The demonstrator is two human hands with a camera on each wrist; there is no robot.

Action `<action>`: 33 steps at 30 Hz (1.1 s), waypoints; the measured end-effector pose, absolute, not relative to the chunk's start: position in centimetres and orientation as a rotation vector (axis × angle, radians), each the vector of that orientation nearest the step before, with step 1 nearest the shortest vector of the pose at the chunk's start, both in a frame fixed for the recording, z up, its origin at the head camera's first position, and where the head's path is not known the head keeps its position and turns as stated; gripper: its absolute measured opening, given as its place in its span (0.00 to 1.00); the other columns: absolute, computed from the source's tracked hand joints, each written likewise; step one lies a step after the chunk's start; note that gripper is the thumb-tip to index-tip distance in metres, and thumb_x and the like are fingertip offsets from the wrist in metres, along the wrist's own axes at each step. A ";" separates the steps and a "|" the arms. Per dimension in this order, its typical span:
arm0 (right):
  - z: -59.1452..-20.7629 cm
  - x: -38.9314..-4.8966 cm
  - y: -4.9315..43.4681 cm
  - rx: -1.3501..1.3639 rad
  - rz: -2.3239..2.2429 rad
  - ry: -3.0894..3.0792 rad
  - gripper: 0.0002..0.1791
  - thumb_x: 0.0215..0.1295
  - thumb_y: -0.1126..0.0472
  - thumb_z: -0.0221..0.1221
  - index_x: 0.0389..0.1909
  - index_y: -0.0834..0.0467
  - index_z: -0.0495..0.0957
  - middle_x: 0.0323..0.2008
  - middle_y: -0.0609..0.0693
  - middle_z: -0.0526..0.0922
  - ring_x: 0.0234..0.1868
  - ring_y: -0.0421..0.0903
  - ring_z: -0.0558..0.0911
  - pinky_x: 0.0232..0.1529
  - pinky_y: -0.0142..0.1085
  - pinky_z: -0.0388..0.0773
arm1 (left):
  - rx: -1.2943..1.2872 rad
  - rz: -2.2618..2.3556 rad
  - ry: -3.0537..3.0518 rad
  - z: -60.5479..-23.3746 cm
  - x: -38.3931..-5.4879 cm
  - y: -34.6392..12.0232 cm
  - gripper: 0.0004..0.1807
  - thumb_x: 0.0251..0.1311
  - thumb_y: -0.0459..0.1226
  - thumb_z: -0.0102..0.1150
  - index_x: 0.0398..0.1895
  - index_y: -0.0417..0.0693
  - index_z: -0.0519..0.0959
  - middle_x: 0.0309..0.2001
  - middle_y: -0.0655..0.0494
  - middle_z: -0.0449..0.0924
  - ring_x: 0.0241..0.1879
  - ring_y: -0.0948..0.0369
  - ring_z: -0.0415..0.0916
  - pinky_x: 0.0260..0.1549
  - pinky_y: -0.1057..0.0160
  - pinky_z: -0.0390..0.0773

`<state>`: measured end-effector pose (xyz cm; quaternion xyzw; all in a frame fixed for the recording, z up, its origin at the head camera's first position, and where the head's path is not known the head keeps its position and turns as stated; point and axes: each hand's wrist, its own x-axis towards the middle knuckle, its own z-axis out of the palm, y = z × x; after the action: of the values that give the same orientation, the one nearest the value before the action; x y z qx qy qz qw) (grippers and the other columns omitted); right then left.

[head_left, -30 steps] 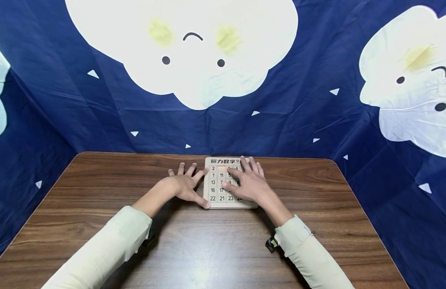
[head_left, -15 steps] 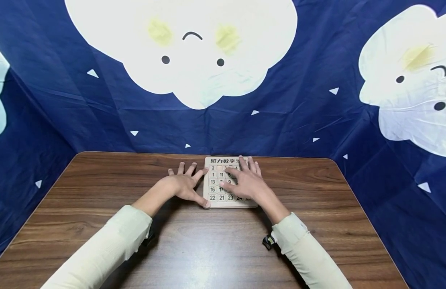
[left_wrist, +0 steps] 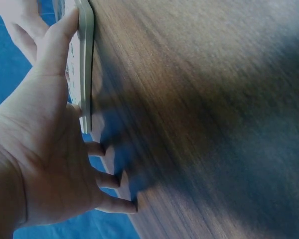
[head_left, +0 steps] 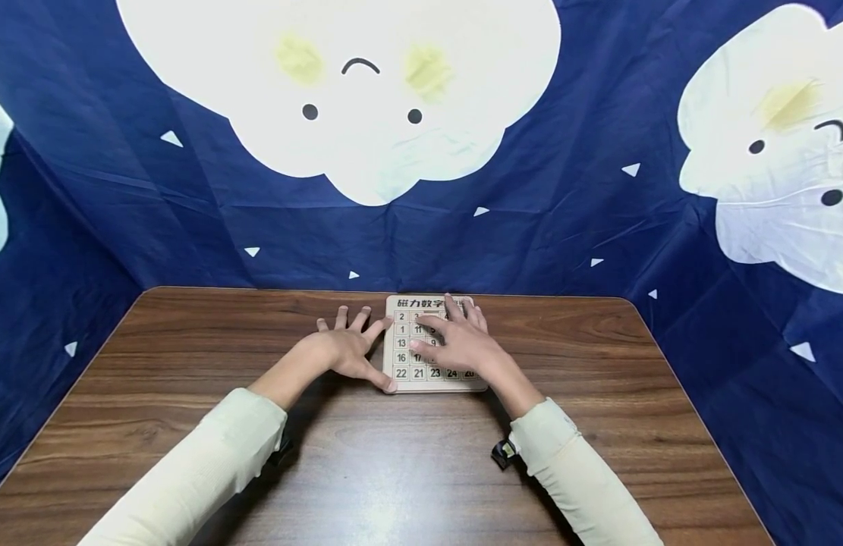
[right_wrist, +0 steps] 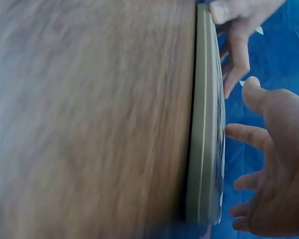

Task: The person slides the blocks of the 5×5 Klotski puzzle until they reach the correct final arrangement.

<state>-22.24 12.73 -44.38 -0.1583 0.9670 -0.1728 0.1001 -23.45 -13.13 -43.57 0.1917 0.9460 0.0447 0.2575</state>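
A pale number slide puzzle (head_left: 438,386) lies flat near the table's far edge, its square tiles printed with black numbers. My left hand (head_left: 342,353) is spread at its left side: the thumb rests on the near left corner and the index fingertip on the upper left edge. In the left wrist view the thumb lies over the puzzle's rim (left_wrist: 88,74). Over the right part of the board hovers my right hand (head_left: 467,350), its index fingertip at the 3 tile (head_left: 416,317) in the top row. Its thumb extends over the middle rows. Several right-hand tiles are hidden beneath it.
The brown wood-grain table (head_left: 366,470) extends around the puzzle. Just behind its far edge hangs a dark blue cloth (head_left: 271,220) with white clouds and small triangles, which also closes off both sides.
My right hand has moved left over the board, and the 3 tile has slid left into the gap beside the 2. A gap now shows right of the 3. The left hand has stayed still.
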 end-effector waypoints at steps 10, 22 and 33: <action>-44.3 -22.2 16.6 -0.378 -0.613 2.892 0.35 0.80 0.29 0.60 0.79 0.41 0.80 0.93 0.66 0.46 0.92 0.76 0.40 0.90 0.74 0.36 | 0.517 0.131 2.561 -43.2 -23.1 -13.0 0.80 0.51 0.82 0.71 0.96 0.64 0.37 0.94 0.34 0.29 0.89 0.21 0.24 0.80 0.11 0.37; -44.2 -22.4 16.4 -0.378 -0.592 2.873 0.34 0.80 0.31 0.60 0.79 0.41 0.79 0.93 0.66 0.47 0.92 0.77 0.41 0.90 0.73 0.36 | 0.513 0.144 2.559 -43.3 -23.1 -13.2 0.79 0.52 0.82 0.70 0.96 0.63 0.37 0.94 0.33 0.29 0.89 0.21 0.24 0.79 0.10 0.37; -44.4 -22.8 14.8 -0.389 -0.521 2.849 0.36 0.80 0.28 0.59 0.83 0.36 0.75 0.93 0.64 0.46 0.93 0.73 0.40 0.92 0.69 0.35 | 0.507 0.141 2.550 -43.3 -23.2 -13.3 0.79 0.52 0.81 0.71 0.96 0.63 0.36 0.94 0.34 0.28 0.89 0.22 0.23 0.80 0.11 0.36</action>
<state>-22.75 14.79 -44.43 -0.1324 0.9690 -0.1773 0.1096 -23.22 -13.30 -43.34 0.1878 0.9441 0.0522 0.2659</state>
